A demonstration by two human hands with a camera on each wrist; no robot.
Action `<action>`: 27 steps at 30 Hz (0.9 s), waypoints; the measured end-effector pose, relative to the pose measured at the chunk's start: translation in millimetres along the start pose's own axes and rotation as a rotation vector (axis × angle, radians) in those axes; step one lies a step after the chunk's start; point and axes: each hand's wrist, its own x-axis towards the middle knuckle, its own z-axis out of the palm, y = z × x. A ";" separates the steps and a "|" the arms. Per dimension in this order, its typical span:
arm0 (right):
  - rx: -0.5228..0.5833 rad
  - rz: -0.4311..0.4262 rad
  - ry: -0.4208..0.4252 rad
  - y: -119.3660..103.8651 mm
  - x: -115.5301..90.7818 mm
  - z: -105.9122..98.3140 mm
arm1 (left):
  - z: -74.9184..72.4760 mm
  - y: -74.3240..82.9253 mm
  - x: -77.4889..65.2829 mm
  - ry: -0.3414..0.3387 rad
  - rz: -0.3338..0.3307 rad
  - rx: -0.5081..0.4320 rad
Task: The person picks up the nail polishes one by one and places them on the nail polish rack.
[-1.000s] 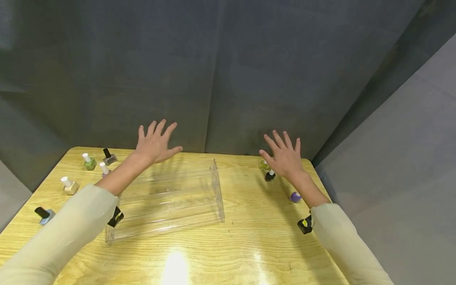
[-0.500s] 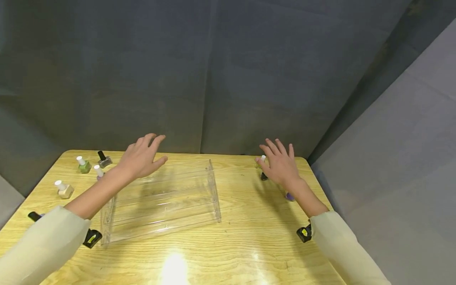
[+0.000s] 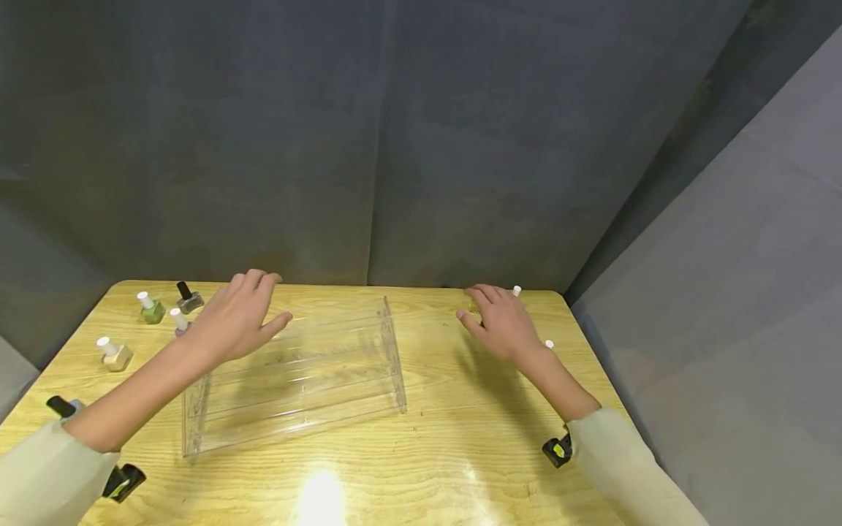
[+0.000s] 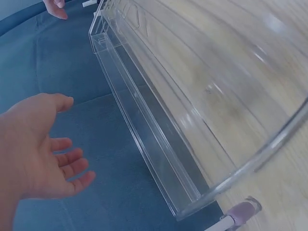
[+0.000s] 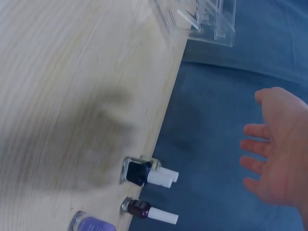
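My left hand [image 3: 233,318] hovers over the back left of a clear tiered acrylic rack [image 3: 302,380], holding nothing. In the left wrist view its thumb stands apart from loosely bent fingers. Beside that arm stand nail polish bottles: lilac [image 3: 180,321], green [image 3: 153,314], grey with a black cap [image 3: 191,301] and cream [image 3: 117,358]. My right hand [image 3: 503,321], also holding nothing, is above the nail polishes at the back right and hides most of them. The right wrist view shows a near-black bottle [image 5: 137,173], a dark purple one [image 5: 139,208] and a violet one [image 5: 96,225].
A pale blue bottle with a black cap [image 3: 61,406] lies partly behind the left forearm. The wooden table [image 3: 460,453] ends at a dark curtain [image 3: 316,146] behind, with a grey panel [image 3: 743,307] on the right. Black wrist cameras [image 3: 558,451] sit at both cuffs.
Both hands have come down from in front of the curtain toward the table. The left also moved left, and the spread fingers of both have relaxed. Rack and bottles stay put.
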 end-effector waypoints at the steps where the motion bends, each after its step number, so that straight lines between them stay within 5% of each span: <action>1: 0.005 -0.006 0.005 -1.6 -1.5 0.6 | -0.3 0.3 -2.7 0.010 0.009 -0.001; 12: 0.056 -0.029 -0.001 -20.8 -16.9 6.8 | 0.4 -6.1 -51.6 0.058 -0.026 -0.024; 27: 0.094 -0.017 -0.051 -42.5 -36.5 22.5 | 9.8 -23.8 -121.2 -0.070 -0.190 -0.055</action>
